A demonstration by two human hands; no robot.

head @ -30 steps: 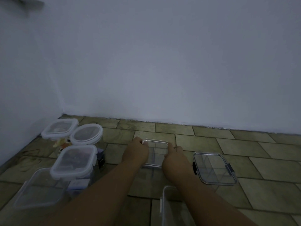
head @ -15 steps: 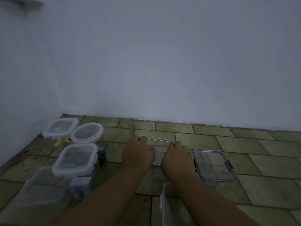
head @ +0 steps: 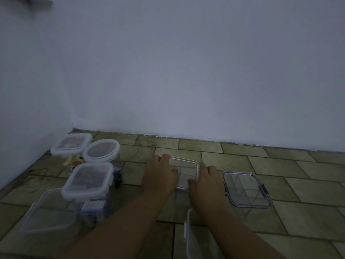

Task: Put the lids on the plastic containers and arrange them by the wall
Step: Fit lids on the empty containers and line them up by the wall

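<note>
- While both hands bear on it, the clear container (head: 186, 171) sits flat on the tiled floor (head: 280, 217) at centre frame, well apart from the wall (head: 186, 81) at 12 o'clock.
- Its top faces up. Its long axis is judged to run 12 to 6 o'clock, with 1 short end toward the wall.
- Left hand (head: 160, 176): lies on the 9 o'clock edge, fingers extended toward 12 o'clock, thumb on the top face. Right hand (head: 206, 181): lies on the 3 o'clock edge in the same way. Neither hand curls round the container.
- Whether a lid is on it, and fully seated, cannot be told. The step in hand is judged to be pressing one down.
- Done: 3 lidded containers (head: 88, 181) stand close together at 9 to 10 o'clock, near the corner.
- Left to do: 1 loose lid (head: 246, 189) with dark clasps lies flat at 3 o'clock, just beside the right hand. 1 open container (head: 187, 238) sits at 6 o'clock, partly hidden by the right forearm.
- 1 translucent container (head: 50, 210) sits at 8 o'clock; whether it is lidded cannot be told.
- Progress is judged at about half. The central container is not yet by the wall.
</note>
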